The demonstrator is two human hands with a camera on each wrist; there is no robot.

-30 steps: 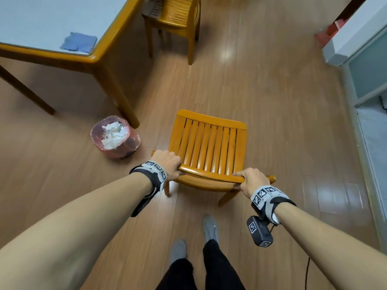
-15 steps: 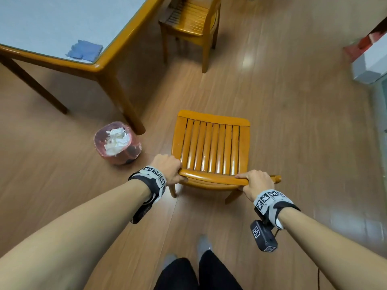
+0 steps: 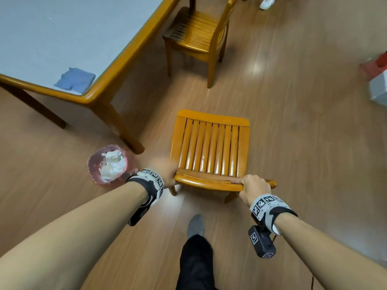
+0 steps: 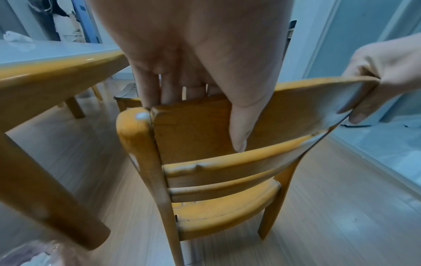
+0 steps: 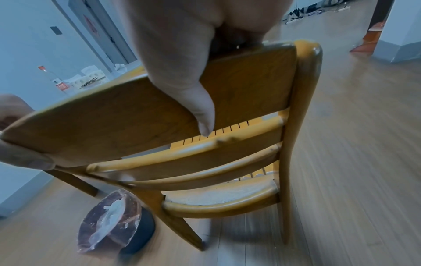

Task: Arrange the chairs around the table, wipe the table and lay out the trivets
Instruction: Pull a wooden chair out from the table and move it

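A slatted orange wooden chair (image 3: 210,147) stands on the floor in front of me, its back towards me. My left hand (image 3: 165,171) grips the left end of its top rail (image 4: 200,126), thumb behind and fingers over the front. My right hand (image 3: 254,188) grips the right end of that rail (image 5: 239,86) the same way. The table (image 3: 117,65), wood-rimmed with a pale top, lies at the upper left, with a folded blue cloth (image 3: 75,80) near its corner. A second chair (image 3: 199,36) stands by the table's right side.
A small bin (image 3: 109,165) lined with pink plastic and full of white paper sits on the floor by the table leg (image 3: 119,126), just left of my left hand. Someone's white shoes (image 3: 266,2) show at the top. Open wooden floor stretches to the right.
The chair and I have moved forward, closer to the table corner and the second chair. Both hands keep their hold on the top rail.
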